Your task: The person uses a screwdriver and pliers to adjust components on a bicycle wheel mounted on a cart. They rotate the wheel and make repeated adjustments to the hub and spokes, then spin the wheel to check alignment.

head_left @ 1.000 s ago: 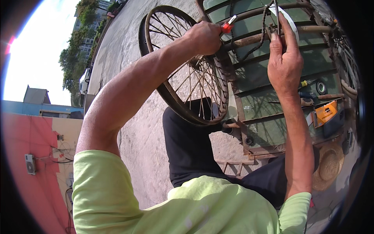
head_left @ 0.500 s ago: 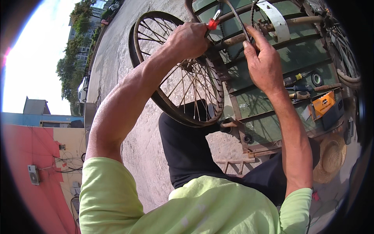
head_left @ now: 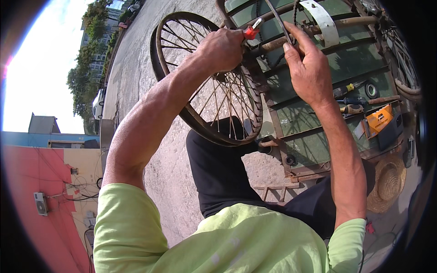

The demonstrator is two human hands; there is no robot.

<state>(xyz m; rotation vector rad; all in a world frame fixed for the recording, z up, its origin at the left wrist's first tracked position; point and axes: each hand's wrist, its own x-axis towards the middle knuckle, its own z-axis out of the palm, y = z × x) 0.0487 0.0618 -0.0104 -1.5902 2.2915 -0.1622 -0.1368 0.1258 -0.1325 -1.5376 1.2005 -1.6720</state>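
Note:
My left hand [head_left: 221,49] is closed around a red-handled tool [head_left: 251,32] with a short, bright metal tip pointing up and right; its exact kind is hidden by the fist. Below that hand is a spoked wheel [head_left: 181,117] with a dark tyre, tilted beside a rusty frame. A thin, dark metal rod [head_left: 276,16] passes between the thumb and fingers of my right hand [head_left: 312,73], which grips it. Between the hands run a rusty tube [head_left: 273,46] and a dark chain [head_left: 296,14]. A curved white metal guard [head_left: 324,23] arches over the tube.
On the green slatted cart bed [head_left: 314,125] lie screwdrivers [head_left: 342,91], a black ring [head_left: 371,90] and an orange box [head_left: 378,119]. A straw hat [head_left: 386,184] rests at the lower right. Another spoked wheel [head_left: 400,54] stands at the far right. Concrete ground [head_left: 166,191] lies to the left.
The red-handled tool has shifted slightly right and down, and its tip leans further right. My right hand stays on the rod, its fingers set slightly differently.

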